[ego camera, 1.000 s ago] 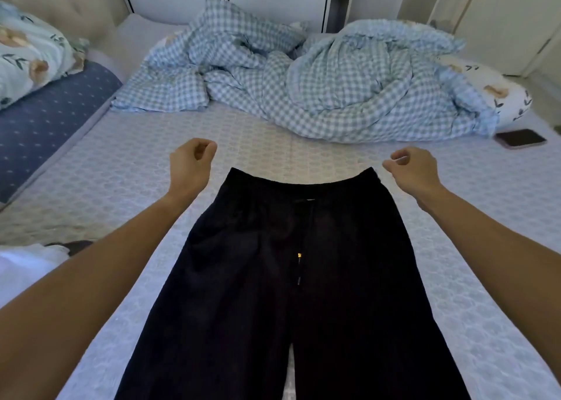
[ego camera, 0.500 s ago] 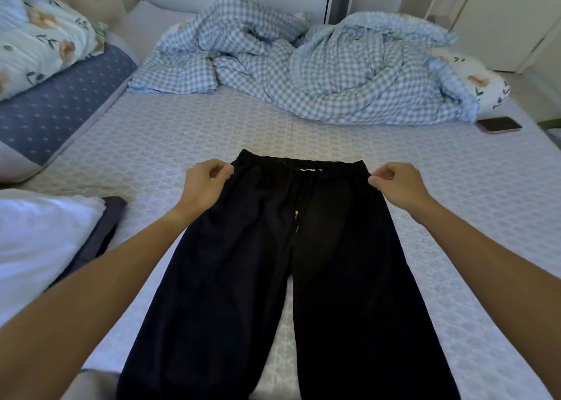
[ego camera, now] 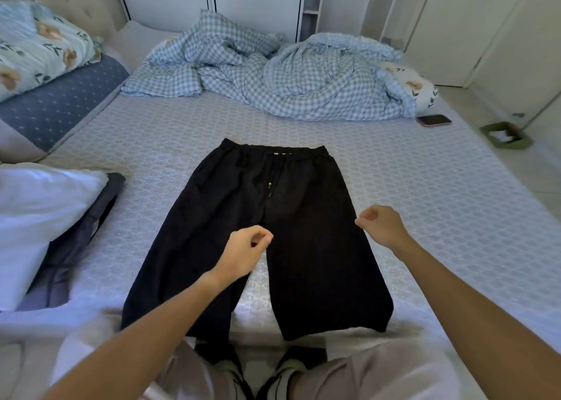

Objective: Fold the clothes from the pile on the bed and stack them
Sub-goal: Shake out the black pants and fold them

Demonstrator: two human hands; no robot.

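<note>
Black drawstring trousers (ego camera: 303, 217) lie flat on the bed (ego camera: 455, 202), waistband at the far end and both legs running toward me over the front edge. My left hand (ego camera: 243, 253) hovers over the crotch area between the legs, fingers loosely curled, holding nothing. At the trousers' right outer edge is my right hand (ego camera: 382, 226), also loosely curled with nothing in it. A white garment (ego camera: 39, 217) lies on a dark grey one (ego camera: 76, 247) at the left.
A crumpled blue checked duvet (ego camera: 273, 74) fills the far side of the bed. Pillows (ego camera: 45, 65) are stacked at the far left. A phone (ego camera: 434, 120) lies near the right edge. A green bin (ego camera: 505, 135) stands on the floor.
Both hands have let go of the waistband and drawn back toward me, the left to the crotch area, the right to the outer edge. The trousers now lie flat.
</note>
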